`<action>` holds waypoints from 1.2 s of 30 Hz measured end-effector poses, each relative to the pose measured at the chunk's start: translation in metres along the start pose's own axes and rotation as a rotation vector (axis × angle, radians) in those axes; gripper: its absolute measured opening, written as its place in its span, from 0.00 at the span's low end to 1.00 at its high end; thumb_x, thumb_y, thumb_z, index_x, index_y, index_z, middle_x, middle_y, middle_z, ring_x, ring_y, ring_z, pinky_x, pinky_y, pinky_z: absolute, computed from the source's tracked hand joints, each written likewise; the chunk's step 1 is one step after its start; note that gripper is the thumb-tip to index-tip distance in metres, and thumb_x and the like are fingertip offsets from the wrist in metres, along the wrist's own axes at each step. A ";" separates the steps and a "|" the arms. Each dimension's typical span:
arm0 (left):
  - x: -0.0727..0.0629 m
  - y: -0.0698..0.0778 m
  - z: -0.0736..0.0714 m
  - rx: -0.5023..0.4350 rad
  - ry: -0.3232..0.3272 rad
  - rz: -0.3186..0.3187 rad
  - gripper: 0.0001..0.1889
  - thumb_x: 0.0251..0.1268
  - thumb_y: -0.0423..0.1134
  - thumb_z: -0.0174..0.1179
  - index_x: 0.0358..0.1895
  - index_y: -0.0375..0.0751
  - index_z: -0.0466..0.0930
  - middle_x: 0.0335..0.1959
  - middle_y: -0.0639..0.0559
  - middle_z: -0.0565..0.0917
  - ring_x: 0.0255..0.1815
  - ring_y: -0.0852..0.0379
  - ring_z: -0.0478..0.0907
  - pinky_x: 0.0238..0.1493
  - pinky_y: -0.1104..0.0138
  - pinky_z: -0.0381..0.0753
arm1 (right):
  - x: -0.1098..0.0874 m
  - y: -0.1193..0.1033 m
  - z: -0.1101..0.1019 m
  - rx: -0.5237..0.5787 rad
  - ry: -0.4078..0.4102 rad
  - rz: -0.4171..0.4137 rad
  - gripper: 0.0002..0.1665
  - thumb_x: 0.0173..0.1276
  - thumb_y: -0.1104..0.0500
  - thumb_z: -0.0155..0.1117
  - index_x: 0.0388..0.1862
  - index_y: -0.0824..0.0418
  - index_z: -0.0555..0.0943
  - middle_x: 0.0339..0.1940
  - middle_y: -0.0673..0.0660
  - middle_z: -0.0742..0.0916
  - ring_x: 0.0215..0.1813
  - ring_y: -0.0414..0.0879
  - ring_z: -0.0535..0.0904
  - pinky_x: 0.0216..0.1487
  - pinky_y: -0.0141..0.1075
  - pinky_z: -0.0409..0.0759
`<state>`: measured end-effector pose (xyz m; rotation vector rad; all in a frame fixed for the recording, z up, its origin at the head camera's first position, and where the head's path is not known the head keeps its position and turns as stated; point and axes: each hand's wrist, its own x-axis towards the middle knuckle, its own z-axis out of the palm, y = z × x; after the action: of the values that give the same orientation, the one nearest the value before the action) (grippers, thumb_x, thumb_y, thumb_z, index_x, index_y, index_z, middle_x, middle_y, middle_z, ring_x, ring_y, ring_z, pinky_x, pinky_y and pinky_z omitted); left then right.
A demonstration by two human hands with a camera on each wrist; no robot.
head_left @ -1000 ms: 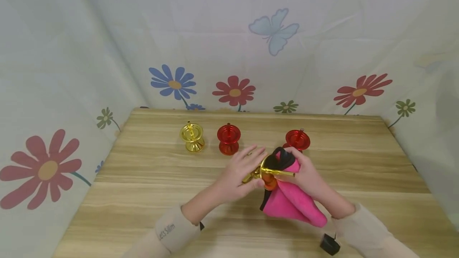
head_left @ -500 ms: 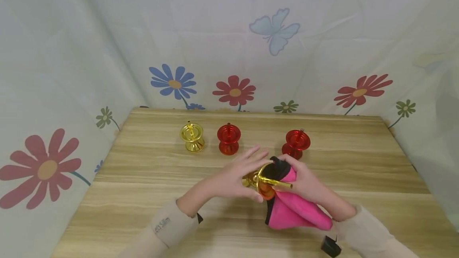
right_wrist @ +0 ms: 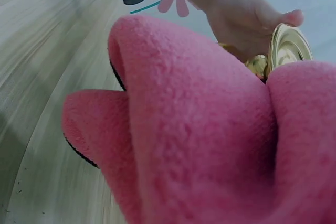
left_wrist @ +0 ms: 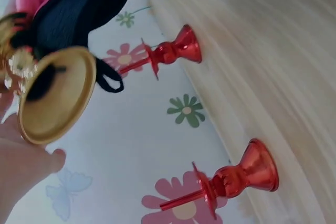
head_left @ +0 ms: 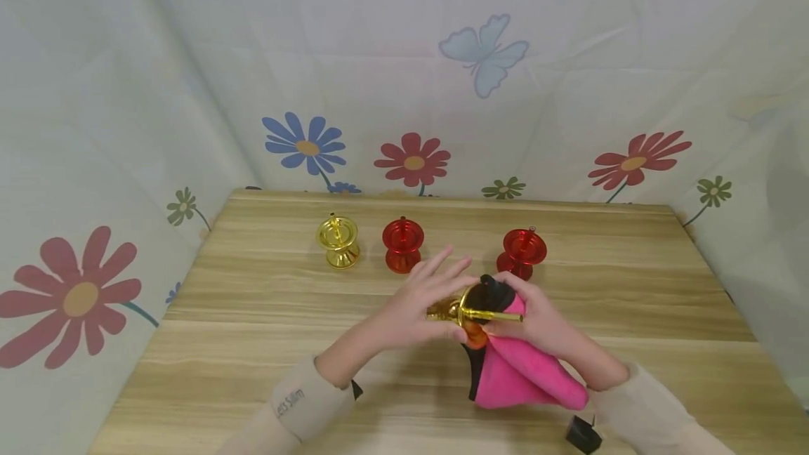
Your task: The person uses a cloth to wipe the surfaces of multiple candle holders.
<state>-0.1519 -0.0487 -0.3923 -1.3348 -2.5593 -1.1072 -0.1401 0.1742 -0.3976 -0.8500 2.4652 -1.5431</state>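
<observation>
Over the middle of the table, my left hand (head_left: 404,314) grips a gold candle holder (head_left: 496,316) tipped on its side, its spike pointing right. Thumb and fingers sit on either side of its stem and dish. My right hand (head_left: 540,318) holds a pink cloth (head_left: 527,374) with black edging against the dish, a black loop at its top. In the left wrist view the holder's round base (left_wrist: 60,98) faces the camera. Folds of the pink cloth (right_wrist: 194,124) hide the right hand in the right wrist view; beyond them shows the gold dish (right_wrist: 289,48).
Along the back of the wooden table (head_left: 253,314) stand a gold candle holder (head_left: 341,255) and two red candle holders (head_left: 403,258) (head_left: 523,248), all upright. A flowered curtain (head_left: 392,76) hangs behind. A small black device (head_left: 583,434) is at the right sleeve.
Both hands, cloth and holder have shifted slightly toward the near edge since a second ago, uncovering the right red holder. The spike tilted down, then came back nearly level.
</observation>
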 end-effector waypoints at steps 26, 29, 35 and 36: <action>-0.008 0.003 0.022 0.363 0.226 0.088 0.50 0.35 0.63 0.65 0.62 0.36 0.62 0.63 0.47 0.66 0.68 0.51 0.54 0.63 0.54 0.61 | 0.005 0.001 0.007 0.113 0.013 0.180 0.25 0.50 0.63 0.67 0.47 0.65 0.70 0.43 0.61 0.81 0.39 0.35 0.76 0.43 0.29 0.74; -0.006 0.005 0.012 0.204 0.059 0.000 0.47 0.33 0.60 0.68 0.62 0.43 0.63 0.65 0.52 0.63 0.70 0.53 0.47 0.63 0.49 0.57 | 0.005 0.000 0.006 0.045 -0.014 0.114 0.26 0.48 0.63 0.68 0.47 0.64 0.71 0.42 0.59 0.82 0.40 0.33 0.75 0.45 0.29 0.73; -0.002 0.006 -0.004 -0.025 -0.136 -0.181 0.46 0.37 0.57 0.67 0.65 0.56 0.57 0.69 0.56 0.53 0.72 0.53 0.39 0.64 0.45 0.50 | 0.005 -0.001 0.004 0.007 -0.031 0.041 0.25 0.48 0.64 0.68 0.47 0.63 0.71 0.41 0.58 0.82 0.42 0.32 0.74 0.48 0.31 0.72; -0.002 0.006 -0.004 -0.032 -0.104 -0.186 0.45 0.38 0.57 0.66 0.65 0.56 0.58 0.69 0.56 0.54 0.71 0.53 0.41 0.64 0.46 0.51 | 0.005 0.000 0.003 0.012 -0.013 0.051 0.25 0.49 0.64 0.68 0.46 0.63 0.71 0.41 0.58 0.82 0.43 0.32 0.74 0.48 0.32 0.72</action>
<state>-0.1473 -0.0504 -0.3871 -1.2116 -2.8017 -1.1400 -0.1426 0.1689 -0.3979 -0.7865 2.4464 -1.5295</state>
